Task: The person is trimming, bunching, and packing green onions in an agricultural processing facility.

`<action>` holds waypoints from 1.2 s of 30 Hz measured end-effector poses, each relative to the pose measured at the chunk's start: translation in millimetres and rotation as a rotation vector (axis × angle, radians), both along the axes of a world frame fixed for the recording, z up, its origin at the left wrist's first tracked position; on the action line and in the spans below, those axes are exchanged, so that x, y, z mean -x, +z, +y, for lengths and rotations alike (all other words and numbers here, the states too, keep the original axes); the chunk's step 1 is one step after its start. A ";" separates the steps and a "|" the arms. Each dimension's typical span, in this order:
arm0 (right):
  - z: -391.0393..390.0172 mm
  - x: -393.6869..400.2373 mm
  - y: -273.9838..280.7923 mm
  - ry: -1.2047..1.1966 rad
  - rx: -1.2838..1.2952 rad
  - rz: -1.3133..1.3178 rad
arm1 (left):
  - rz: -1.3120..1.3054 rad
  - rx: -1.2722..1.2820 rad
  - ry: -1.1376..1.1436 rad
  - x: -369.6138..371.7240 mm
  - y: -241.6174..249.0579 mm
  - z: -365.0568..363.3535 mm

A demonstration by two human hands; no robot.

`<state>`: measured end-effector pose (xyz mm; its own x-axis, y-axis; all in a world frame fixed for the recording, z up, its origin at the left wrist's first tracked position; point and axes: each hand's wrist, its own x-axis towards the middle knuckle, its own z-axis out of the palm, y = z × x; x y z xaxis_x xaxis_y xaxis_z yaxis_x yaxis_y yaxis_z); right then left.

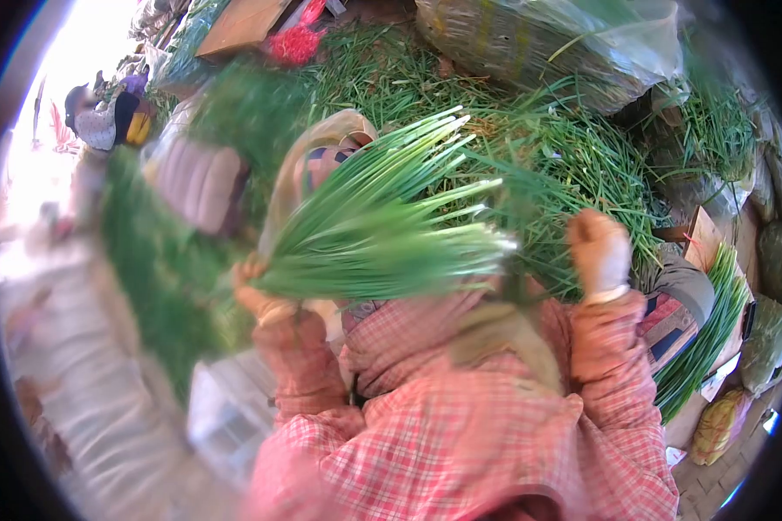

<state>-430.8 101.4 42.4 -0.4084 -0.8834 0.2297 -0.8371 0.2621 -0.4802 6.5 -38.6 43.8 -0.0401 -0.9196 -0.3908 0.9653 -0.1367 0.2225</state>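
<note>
My left hand (256, 286), in an orange glove, grips a bunch of garlic chives (378, 217) by its green leaf end. The white stem ends fan out to the right, and motion smears part of the bunch. My right hand (599, 252), also gloved, is raised at the right with its fingers curled closed. Blurred green leaves lie close beside it, and whether it holds any cannot be made out. Beyond the hands spreads a heap of loose leaves (582, 165). A tidy bundle of chives (708, 326) lies right of my right arm.
A large plastic-wrapped bale (547, 52) stands at the back. A red net or string bundle (295, 43) lies near a cardboard piece (243, 26). Another person (104, 117) sits at the far left. A filled net sack (721, 425) rests at the lower right.
</note>
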 end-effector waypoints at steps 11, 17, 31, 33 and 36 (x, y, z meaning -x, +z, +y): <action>-10.1 -68.0 -0.4 0.234 -0.300 -1.576 | -0.848 -0.058 -0.053 -29.4 -50.1 4.2; 9.1 -0.7 12.6 -0.269 -0.075 -1.311 | -0.731 -0.086 -0.052 -77.1 -91.4 2.8; -49.2 -123.4 22.3 0.310 0.193 -0.122 | -0.635 -0.214 -0.096 -55.7 -81.2 16.4; -49.8 -129.4 21.6 0.365 0.195 -0.160 | -1.367 0.032 -0.209 -49.3 -89.8 22.5; -22.7 -146.6 29.1 0.875 0.221 -0.800 | -0.987 -0.172 -0.079 -31.7 -67.8 24.4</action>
<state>-284.3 78.7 71.6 0.2134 -0.9055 0.3667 -0.1350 -0.3991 -0.9069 38.2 -14.1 -24.0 0.3146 -0.8564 -0.4093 0.3466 -0.2978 0.8895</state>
